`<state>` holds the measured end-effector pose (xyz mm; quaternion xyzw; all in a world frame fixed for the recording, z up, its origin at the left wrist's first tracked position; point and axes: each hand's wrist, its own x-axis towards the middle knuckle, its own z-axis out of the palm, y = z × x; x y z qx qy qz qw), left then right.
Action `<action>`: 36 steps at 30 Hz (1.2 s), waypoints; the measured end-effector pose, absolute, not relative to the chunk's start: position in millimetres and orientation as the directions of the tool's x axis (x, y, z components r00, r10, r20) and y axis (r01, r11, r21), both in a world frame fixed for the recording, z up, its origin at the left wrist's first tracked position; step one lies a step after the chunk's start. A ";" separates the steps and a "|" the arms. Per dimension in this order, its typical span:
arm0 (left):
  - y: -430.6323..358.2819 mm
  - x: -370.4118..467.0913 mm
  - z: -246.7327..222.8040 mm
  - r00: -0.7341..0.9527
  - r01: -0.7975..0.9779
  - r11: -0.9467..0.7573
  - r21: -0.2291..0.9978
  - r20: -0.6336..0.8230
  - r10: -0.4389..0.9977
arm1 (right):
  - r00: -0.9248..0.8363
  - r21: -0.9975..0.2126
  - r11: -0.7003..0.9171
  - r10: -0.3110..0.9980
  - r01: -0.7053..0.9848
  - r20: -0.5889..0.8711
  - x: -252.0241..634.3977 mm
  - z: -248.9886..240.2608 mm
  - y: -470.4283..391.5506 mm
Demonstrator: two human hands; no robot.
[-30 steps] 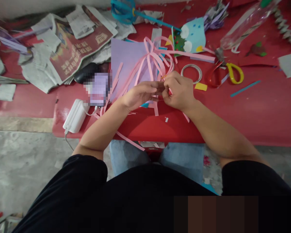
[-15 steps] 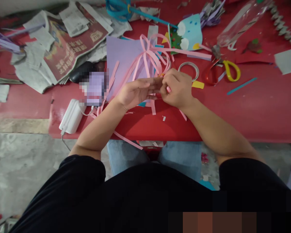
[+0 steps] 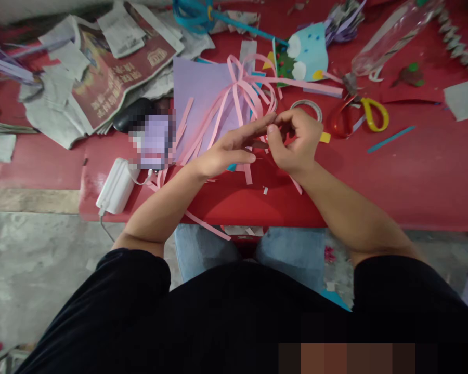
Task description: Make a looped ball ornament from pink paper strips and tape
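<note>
My left hand (image 3: 234,148) reaches over the front of the table with its fingers stretched out and the thumb apart. Its fingertips meet my right hand (image 3: 296,137), whose thumb and fingers are curled into a pinch. Whatever sits in that pinch is too small or hidden to make out. Just beyond both hands, a bunch of pink paper strips (image 3: 237,83), gathered at one point, lies over a lilac paper sheet (image 3: 198,83). A small pink bit shows between the hands. One loose pink strip (image 3: 208,226) hangs over the table's front edge.
Scissors with red and yellow handles (image 3: 375,114) and a tape roll (image 3: 315,110) lie to the right. A plastic bottle (image 3: 393,36) is farther back. Newspaper (image 3: 117,78), a black mouse (image 3: 132,115), a blurred phone (image 3: 155,140) and a white power bank (image 3: 117,186) are left.
My right hand has turned and loosened from a fist around a pink bit to a pinch at the left fingertips. My left fingers have straightened, the thumb moving away from them.
</note>
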<state>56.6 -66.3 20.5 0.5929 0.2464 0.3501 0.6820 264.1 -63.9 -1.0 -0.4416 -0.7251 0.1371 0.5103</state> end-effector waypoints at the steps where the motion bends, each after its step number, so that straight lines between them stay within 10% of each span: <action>1: -65.0 55.9 17.8 0.655 -0.183 0.039 0.982 0.092 0.750 | -0.078 -0.646 0.580 0.771 0.496 0.632 263.7 -1.5 -63.9; 14: -48.1 53.5 -12.4 0.699 -0.199 -0.189 0.962 0.275 0.661 | -0.030 -0.723 0.520 0.820 0.456 0.571 262.5 -3.0 -63.3; 36: -70.6 60.4 26.8 0.583 -0.175 0.212 0.961 -0.072 0.810 | -0.056 -0.742 0.418 0.886 0.524 0.460 265.4 -1.8 -59.3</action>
